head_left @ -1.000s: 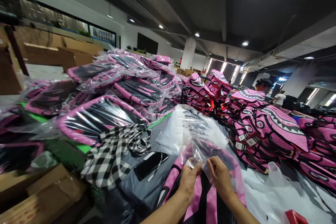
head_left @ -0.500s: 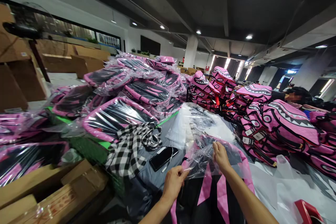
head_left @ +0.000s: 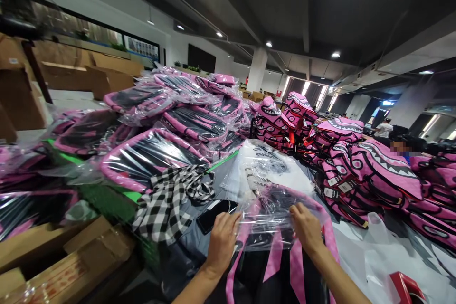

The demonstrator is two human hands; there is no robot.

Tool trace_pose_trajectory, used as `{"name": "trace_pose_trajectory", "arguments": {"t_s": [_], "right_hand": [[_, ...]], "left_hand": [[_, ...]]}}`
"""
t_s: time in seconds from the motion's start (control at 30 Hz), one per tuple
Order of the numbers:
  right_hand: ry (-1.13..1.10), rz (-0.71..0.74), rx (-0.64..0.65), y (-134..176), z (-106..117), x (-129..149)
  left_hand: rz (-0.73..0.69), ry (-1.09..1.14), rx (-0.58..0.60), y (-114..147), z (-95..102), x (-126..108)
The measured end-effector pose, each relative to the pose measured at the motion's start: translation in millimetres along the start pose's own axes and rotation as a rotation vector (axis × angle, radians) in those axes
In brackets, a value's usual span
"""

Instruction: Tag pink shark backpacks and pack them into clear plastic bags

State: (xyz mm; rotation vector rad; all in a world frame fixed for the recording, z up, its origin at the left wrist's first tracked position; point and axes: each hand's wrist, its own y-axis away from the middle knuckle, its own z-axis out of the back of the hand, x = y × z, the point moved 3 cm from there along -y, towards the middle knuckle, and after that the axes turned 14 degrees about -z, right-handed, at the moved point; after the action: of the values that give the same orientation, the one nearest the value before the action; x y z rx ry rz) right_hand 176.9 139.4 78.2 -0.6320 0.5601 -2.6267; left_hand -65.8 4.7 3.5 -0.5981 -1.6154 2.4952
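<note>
A pink and black backpack (head_left: 281, 266) lies in front of me, its straps facing up. Over its far end sits a clear plastic bag (head_left: 267, 221), stretched flat between my hands. My left hand (head_left: 223, 242) grips the bag's edge on the left, fingers closed. On the right side, my right hand (head_left: 307, 228) pinches the same edge. The near part of the backpack is outside the plastic. Beyond it lies a stack of printed white plastic bags (head_left: 281, 166). A black phone (head_left: 210, 218) is just left of my left hand, partly hidden by it.
Bagged backpacks (head_left: 153, 154) are heaped at the left and back. Unbagged pink backpacks with shark-mouth prints (head_left: 381, 166) are piled on the right. A checkered cloth (head_left: 167, 204), cardboard boxes (head_left: 81, 266) and a red tape dispenser (head_left: 406, 287) lie nearby. A person sits behind the right pile.
My hands have moved apart, the left one further left, pulling the bag's edge taut across the backpack. The camera view has shifted slightly to the right.
</note>
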Motion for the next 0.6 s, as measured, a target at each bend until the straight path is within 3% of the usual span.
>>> {"name": "trace_pose_trajectory", "arguments": {"t_s": [0.07,0.2,0.3,0.37,0.5,0.6], "right_hand": [[-0.023,-0.126,-0.057,-6,9,-32],[-0.126,-0.328,-0.110,-21,29,-84],[-0.262,-0.437,-0.129,-35,39,-108],[-0.335,-0.493,-0.169,-42,45,-119],[-0.409,-0.545,-0.257,-47,52,-135],[-0.501,-0.554,-0.234,-52,51,-145]], "left_hand": [[-0.057,0.035,0.081,17,1.4,-4],[-0.084,0.109,0.374,38,-8.1,-8],[-0.016,0.133,0.518,32,-20.2,1],[0.105,0.180,0.572,18,-28.8,11],[0.541,0.363,0.466,-27,-49.4,43],[0.732,0.457,0.331,-61,-77.4,72]]}}
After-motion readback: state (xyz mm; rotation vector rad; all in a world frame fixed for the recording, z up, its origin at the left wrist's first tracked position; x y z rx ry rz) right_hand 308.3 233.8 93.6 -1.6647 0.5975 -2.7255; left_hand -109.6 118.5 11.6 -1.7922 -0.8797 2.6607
